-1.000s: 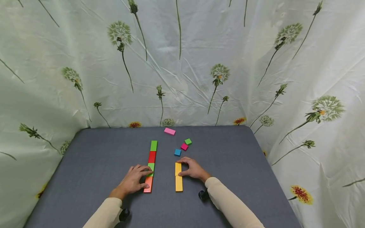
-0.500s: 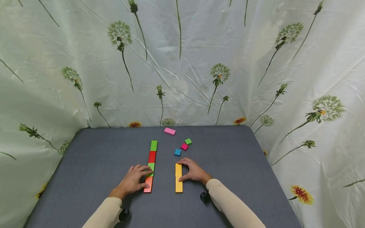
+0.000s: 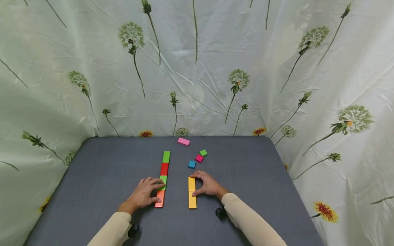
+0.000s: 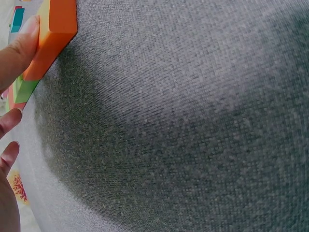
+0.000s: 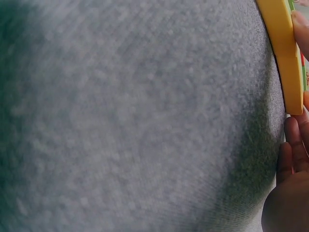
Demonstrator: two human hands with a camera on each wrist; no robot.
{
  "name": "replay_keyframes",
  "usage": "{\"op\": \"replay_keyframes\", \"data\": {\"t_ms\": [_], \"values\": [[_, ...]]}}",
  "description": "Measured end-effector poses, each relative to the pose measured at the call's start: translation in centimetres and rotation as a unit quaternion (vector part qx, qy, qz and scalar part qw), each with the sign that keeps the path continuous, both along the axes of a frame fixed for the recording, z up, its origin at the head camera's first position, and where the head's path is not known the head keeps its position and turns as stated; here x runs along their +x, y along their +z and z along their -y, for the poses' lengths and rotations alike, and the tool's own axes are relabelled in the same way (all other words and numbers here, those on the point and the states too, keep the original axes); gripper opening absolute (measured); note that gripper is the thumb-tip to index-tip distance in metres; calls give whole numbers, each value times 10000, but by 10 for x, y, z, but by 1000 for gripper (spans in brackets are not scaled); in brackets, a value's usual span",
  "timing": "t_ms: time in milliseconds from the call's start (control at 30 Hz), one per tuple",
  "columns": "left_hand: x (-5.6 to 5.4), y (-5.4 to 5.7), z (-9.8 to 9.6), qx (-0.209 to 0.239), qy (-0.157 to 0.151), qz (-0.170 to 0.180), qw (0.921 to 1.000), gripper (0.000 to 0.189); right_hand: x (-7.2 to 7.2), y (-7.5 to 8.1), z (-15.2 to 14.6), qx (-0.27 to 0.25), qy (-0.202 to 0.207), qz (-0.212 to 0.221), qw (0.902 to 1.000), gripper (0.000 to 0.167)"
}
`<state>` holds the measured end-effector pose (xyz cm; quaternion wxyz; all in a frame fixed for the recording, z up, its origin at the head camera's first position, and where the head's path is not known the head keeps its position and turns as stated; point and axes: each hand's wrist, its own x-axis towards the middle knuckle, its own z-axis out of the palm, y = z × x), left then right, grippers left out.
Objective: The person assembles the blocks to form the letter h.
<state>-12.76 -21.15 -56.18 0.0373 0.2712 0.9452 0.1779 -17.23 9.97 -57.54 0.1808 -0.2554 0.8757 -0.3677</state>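
In the head view, my left hand (image 3: 142, 193) rests on a row of flat blocks. Its thumb touches the orange block (image 3: 160, 199), and a forefinger lies over the nearer green block (image 3: 163, 178). Beyond these, a red block (image 3: 164, 169) and another green block (image 3: 166, 156) continue the row. My right hand (image 3: 208, 185) curls its forefinger round the far end of the farther yellow block (image 3: 191, 183). Its thumb touches the nearer yellow block (image 3: 192, 201). Both yellow blocks lie end to end. In the right wrist view, that hand's fingertips (image 5: 291, 126) appear beside the yellow end.
Farther back lie a small blue block (image 3: 192, 164), a magenta block (image 3: 199, 158) and a small green block (image 3: 203, 153). A pink block (image 3: 183, 141) lies near the far edge of the grey table (image 3: 240, 153). Flower-patterned cloth (image 3: 209, 102) hangs behind.
My right thumb has slid nearer, from the farther yellow block to the nearer one. The yellow blocks have shifted slightly left and now line up more evenly. My left hand keeps its place.
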Motion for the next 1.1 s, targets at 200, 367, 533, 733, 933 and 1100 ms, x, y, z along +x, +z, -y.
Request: {"op": "replay_keyframes", "data": {"t_ms": [200, 367, 533, 733, 933, 1100], "values": [[-1, -2, 1, 26, 2, 10, 10000, 55, 0, 1, 0, -81, 23, -18, 10000, 72], [-1, -2, 2, 23, 6, 75, 10000, 55, -1, 3, 0, -151, 2, 98, 9998, 72], [-2, -3, 2, 16, -31, 23, 10000, 56, -9, 6, 0, -525, -227, 249, 9981, 69], [-4, -3, 7, 45, -199, -114, 9997, 55, -38, 16, 9, -618, -644, -162, 9959, 60], [-4, 1, 9, 30, -170, -179, 9997, 55, -78, 25, 29, -890, -1213, -450, 9876, 49], [0, -1, 4, 95, -167, -56, 9998, 56, -104, 28, 45, -842, -1761, -245, 9805, 47]]}}
